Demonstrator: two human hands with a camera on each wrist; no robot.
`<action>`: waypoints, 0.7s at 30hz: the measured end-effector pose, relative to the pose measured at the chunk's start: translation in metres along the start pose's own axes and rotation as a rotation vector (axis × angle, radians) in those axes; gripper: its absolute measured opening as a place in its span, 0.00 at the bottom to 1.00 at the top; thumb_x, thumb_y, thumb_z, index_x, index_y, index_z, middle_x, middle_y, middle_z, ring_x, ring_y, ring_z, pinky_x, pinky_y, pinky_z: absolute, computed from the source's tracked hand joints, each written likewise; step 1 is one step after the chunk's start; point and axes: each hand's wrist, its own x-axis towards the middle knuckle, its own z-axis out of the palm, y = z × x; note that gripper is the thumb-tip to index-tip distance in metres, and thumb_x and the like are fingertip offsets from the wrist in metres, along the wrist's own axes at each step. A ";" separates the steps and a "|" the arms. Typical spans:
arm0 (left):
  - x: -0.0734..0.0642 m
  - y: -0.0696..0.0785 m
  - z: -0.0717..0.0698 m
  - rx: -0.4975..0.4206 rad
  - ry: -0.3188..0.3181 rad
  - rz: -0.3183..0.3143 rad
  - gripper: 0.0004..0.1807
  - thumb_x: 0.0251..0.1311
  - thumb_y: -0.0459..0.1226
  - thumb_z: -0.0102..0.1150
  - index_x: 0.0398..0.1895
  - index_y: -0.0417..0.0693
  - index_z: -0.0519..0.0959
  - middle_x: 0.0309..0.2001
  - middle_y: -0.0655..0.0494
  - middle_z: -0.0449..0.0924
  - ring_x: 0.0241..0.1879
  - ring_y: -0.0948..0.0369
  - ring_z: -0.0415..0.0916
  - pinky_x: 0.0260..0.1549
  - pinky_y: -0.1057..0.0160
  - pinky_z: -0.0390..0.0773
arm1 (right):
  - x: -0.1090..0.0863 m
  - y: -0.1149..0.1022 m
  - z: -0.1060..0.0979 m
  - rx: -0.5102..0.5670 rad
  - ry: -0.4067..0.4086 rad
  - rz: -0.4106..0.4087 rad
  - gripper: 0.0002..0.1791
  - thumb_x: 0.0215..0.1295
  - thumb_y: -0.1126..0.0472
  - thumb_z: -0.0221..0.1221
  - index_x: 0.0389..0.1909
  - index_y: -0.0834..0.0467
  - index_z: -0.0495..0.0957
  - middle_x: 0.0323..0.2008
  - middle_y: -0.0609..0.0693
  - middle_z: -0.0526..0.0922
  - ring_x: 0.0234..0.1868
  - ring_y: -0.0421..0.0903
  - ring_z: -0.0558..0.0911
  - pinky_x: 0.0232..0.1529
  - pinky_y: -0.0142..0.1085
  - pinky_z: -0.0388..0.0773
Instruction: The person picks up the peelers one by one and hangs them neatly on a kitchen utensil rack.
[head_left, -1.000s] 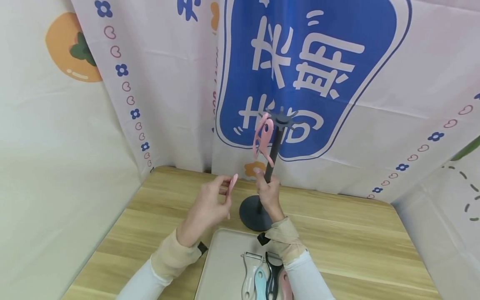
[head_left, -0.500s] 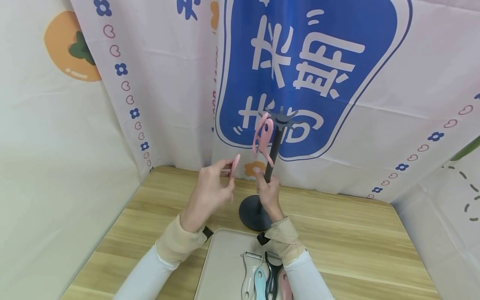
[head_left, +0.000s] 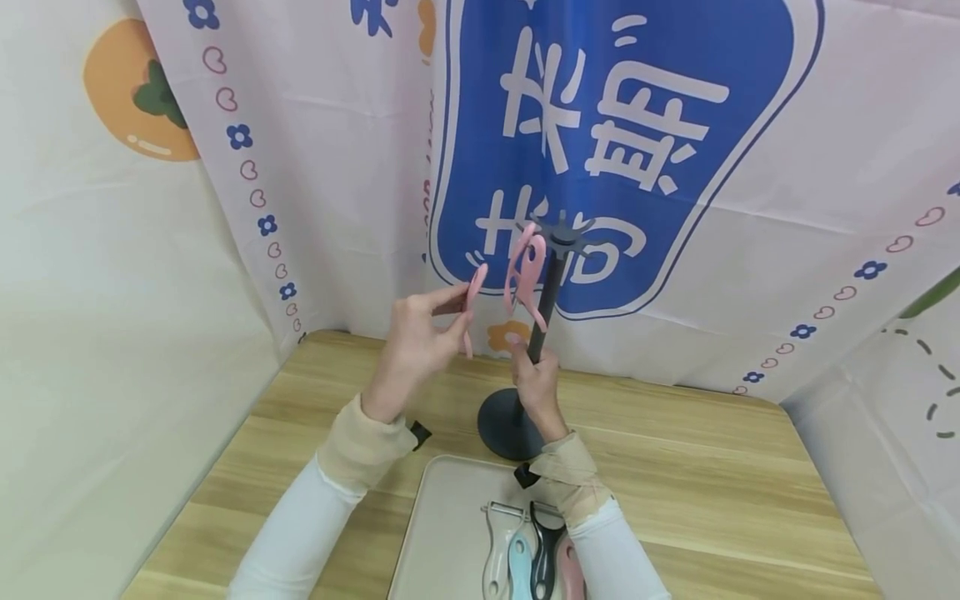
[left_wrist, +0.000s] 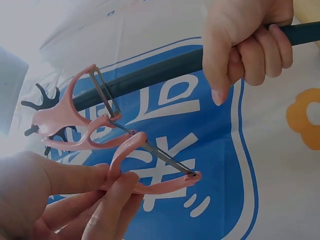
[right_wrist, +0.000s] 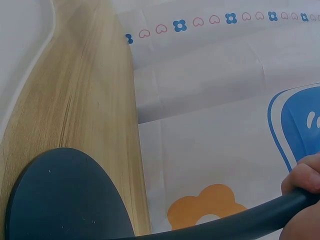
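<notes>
My left hand [head_left: 420, 337] pinches a pink peeler [left_wrist: 167, 187] between thumb and fingers. The peeler's metal blade points away from the fingertips in the left wrist view. A dark hook stand [head_left: 552, 292] rises from a round base [head_left: 504, 425], with several prongs at its top. On the prongs hang pink peelers [head_left: 532, 265], seemingly two, just right of the held one. Lower down, my right hand [head_left: 537, 382] wraps around the stand's pole [left_wrist: 160, 69]. In the right wrist view only part of that hand shows, at the right edge.
A beige tray [head_left: 442, 521] lies in front of the stand on the wooden table [head_left: 720, 467]. In it are a white peeler [head_left: 498, 546], a light blue handle [head_left: 520, 567], a black peeler [head_left: 545, 546] and a pink handle [head_left: 572, 571]. A printed cloth [head_left: 360, 208] hangs behind.
My left hand has risen and moved slightly right, bringing the pink peeler up close to the hanging ones. The right hand stays on the pole.
</notes>
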 end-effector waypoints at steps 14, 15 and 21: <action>0.026 0.005 0.010 -0.100 0.195 0.061 0.12 0.66 0.30 0.71 0.51 0.37 0.90 0.45 0.43 0.92 0.42 0.52 0.92 0.40 0.58 0.90 | 0.001 0.000 0.001 -0.003 0.013 0.013 0.30 0.80 0.65 0.52 0.10 0.55 0.63 0.08 0.38 0.62 0.09 0.34 0.58 0.12 0.28 0.51; 0.029 0.006 0.011 -0.103 0.204 0.071 0.12 0.66 0.30 0.71 0.51 0.37 0.90 0.45 0.43 0.92 0.42 0.52 0.92 0.39 0.58 0.90 | 0.001 -0.001 0.001 -0.007 0.015 0.014 0.30 0.80 0.65 0.52 0.10 0.56 0.63 0.08 0.38 0.62 0.09 0.34 0.58 0.11 0.28 0.51; 0.043 0.010 0.017 -0.093 0.236 0.103 0.12 0.68 0.32 0.71 0.52 0.41 0.90 0.47 0.45 0.92 0.43 0.53 0.92 0.36 0.58 0.90 | 0.000 -0.002 0.001 -0.013 0.018 0.016 0.31 0.80 0.64 0.53 0.10 0.58 0.63 0.08 0.39 0.63 0.08 0.34 0.58 0.11 0.29 0.51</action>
